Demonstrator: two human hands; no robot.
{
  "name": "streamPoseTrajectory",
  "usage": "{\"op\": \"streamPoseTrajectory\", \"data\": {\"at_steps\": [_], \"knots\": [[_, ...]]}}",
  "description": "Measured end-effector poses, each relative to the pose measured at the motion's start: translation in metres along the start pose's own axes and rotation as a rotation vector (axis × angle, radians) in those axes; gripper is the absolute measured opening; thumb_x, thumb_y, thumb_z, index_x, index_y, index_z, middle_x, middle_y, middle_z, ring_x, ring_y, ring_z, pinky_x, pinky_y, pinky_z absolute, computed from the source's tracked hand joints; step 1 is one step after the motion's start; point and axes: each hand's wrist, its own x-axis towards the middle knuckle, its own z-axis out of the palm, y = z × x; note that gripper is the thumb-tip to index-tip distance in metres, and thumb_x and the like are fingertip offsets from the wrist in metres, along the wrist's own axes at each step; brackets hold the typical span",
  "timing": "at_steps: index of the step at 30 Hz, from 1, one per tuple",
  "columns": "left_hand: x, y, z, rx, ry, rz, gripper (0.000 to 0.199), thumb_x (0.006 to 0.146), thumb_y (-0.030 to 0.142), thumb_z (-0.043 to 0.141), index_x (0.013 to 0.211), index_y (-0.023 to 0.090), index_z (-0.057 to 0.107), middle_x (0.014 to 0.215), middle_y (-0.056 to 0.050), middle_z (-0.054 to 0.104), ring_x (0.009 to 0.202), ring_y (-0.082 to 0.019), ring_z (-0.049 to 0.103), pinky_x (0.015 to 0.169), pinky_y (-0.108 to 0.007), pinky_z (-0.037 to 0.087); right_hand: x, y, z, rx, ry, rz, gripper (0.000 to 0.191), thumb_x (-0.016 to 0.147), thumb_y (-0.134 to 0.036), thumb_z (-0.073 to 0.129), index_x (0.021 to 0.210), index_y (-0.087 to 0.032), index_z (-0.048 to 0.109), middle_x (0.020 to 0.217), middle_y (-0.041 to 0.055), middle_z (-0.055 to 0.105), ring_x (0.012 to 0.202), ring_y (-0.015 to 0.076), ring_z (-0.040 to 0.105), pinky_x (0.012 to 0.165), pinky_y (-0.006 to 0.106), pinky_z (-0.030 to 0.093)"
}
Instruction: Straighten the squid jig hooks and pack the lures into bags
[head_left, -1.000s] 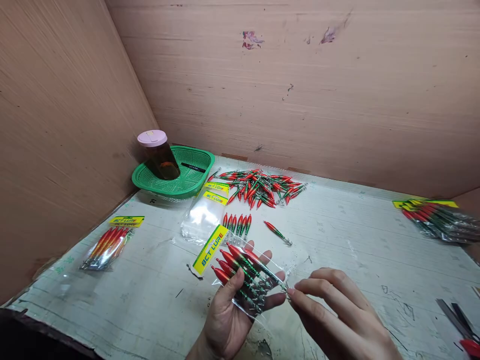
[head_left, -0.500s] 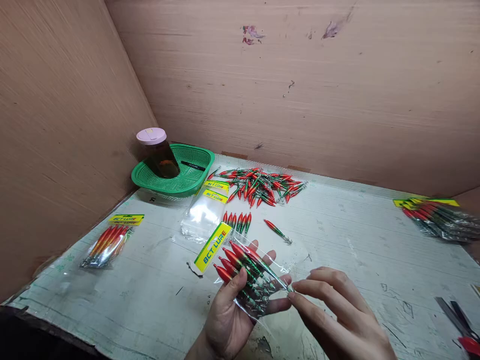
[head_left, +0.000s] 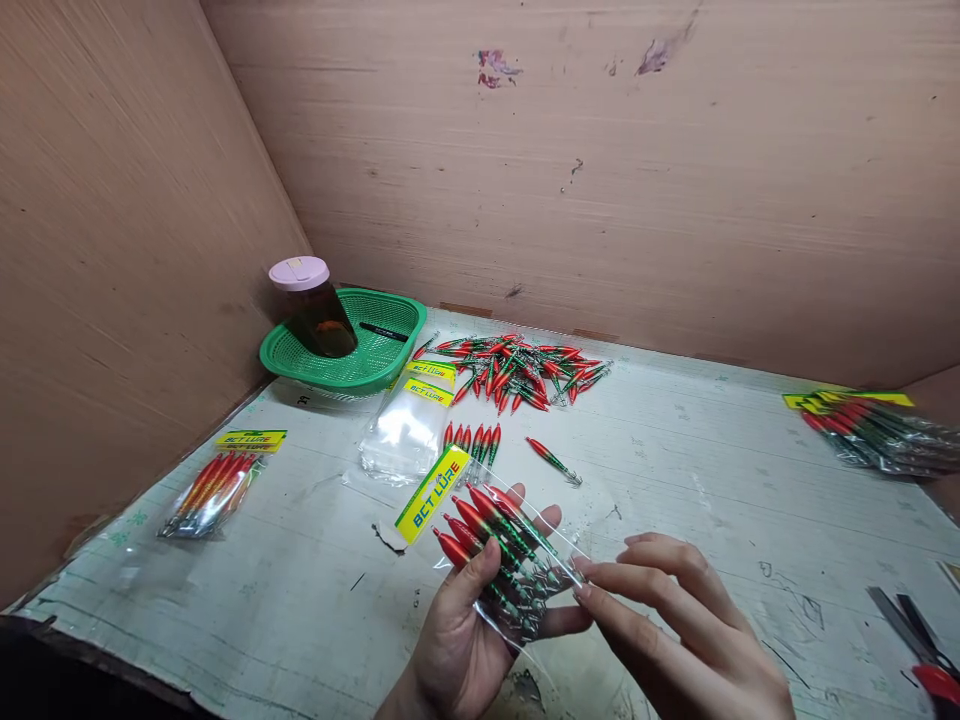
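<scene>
From where I'm standing, the person's left hand (head_left: 469, 640) is holding a clear bag (head_left: 431, 497) with a yellow top low over the near middle of the bench (head_left: 292, 610); its thumb is pressing on the front while its other fingers are spreading behind the plastic, half curled. Several red and green lures (head_left: 495, 530) are lying side by side inside, hooks pointing toward the right hand (head_left: 697, 640). That one is pinching the bag's hook-end edge between thumb and forefinger, its remaining fingers bending loosely; I can't tell whether it is gripping a hook too. Just beyond the bag, a short row of lures (head_left: 478, 440) is lying near a single loose lure (head_left: 553, 460), and behind them a heap of lures (head_left: 517, 370) is spreading out. Flat bags (head_left: 405, 440) are lying left of the row, near a green basket (head_left: 337, 382) where a pink-lidded cup (head_left: 322, 320) and a pen (head_left: 384, 331) are sitting. A filled packet (head_left: 214, 490) is resting far left, more packets (head_left: 877, 435) are lying far right, and scissors (head_left: 911, 625) are waiting at the near right.
</scene>
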Motion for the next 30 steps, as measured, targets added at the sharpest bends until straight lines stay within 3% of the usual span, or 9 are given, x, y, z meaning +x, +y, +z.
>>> {"op": "streamPoseTrajectory", "data": {"at_steps": [4, 8, 16, 20, 25, 30], "knots": [[0.0, -0.001, 0.0, 0.017, -0.004, -0.004, 0.039, 0.089, 0.033, 0.061, 0.127, 0.028, 0.061, 0.134, -0.009, 0.062, 0.112, -0.037, 0.063, 0.087, -0.051, 0.052, -0.002, 0.0, 0.001, -0.02, 0.027, 0.047, 0.027, 0.085, 0.0, 0.056, 0.101, -0.017, 0.07, 0.088, 0.0094, 0.068, 0.093, 0.0237, 0.058, 0.074, 0.036, 0.049], [0.0, -0.002, 0.0, 0.033, -0.029, -0.014, 0.037, 0.09, 0.031, 0.059, 0.127, 0.028, 0.061, 0.133, -0.009, 0.063, 0.113, -0.036, 0.063, 0.085, -0.05, 0.054, 0.002, -0.001, 0.0, 0.05, 0.003, 0.056, 0.027, 0.083, 0.002, 0.057, 0.102, -0.014, 0.067, 0.087, 0.0096, 0.066, 0.091, 0.0225, 0.054, 0.073, 0.035, 0.048], [0.0, -0.001, -0.001, 0.057, -0.059, -0.089, 0.036, 0.091, 0.028, 0.057, 0.127, 0.026, 0.061, 0.131, -0.01, 0.064, 0.105, -0.031, 0.068, 0.083, -0.048, 0.055, 0.013, 0.0, -0.001, 0.144, 0.086, 0.119, 0.016, 0.084, -0.002, 0.058, 0.085, -0.018, 0.059, 0.071, 0.0028, 0.058, 0.072, 0.0169, 0.053, 0.069, 0.033, 0.049], [0.004, -0.001, -0.004, 0.099, -0.027, -0.211, 0.043, 0.09, 0.029, 0.056, 0.133, 0.023, 0.054, 0.127, -0.012, 0.066, 0.103, -0.032, 0.068, 0.081, -0.047, 0.055, 0.007, 0.005, -0.005, 0.174, -0.022, 0.16, 0.013, 0.087, -0.005, 0.056, 0.088, -0.018, 0.059, 0.074, 0.0035, 0.055, 0.069, 0.0149, 0.053, 0.058, 0.026, 0.047], [0.021, -0.009, -0.014, 0.195, 0.038, -0.481, 0.042, 0.088, 0.025, 0.053, 0.128, 0.012, 0.056, 0.113, -0.017, 0.071, 0.092, -0.029, 0.07, 0.071, -0.039, 0.055, -0.029, 0.013, -0.003, 0.24, -0.244, 0.185, 0.01, 0.09, -0.014, 0.057, 0.097, -0.019, 0.06, 0.081, 0.0048, 0.057, 0.072, 0.0158, 0.056, 0.06, 0.026, 0.047], [0.041, -0.022, -0.03, 0.2, 0.207, -0.656, 0.025, 0.081, 0.02, 0.056, 0.099, 0.007, 0.066, 0.085, -0.012, 0.073, 0.075, -0.022, 0.069, 0.074, -0.038, 0.054, -0.067, 0.01, 0.019, 0.2, -0.152, 0.295, 0.014, 0.093, -0.012, 0.048, 0.084, -0.019, 0.056, 0.069, 0.0012, 0.053, 0.064, 0.0148, 0.051, 0.056, 0.026, 0.041]]}}
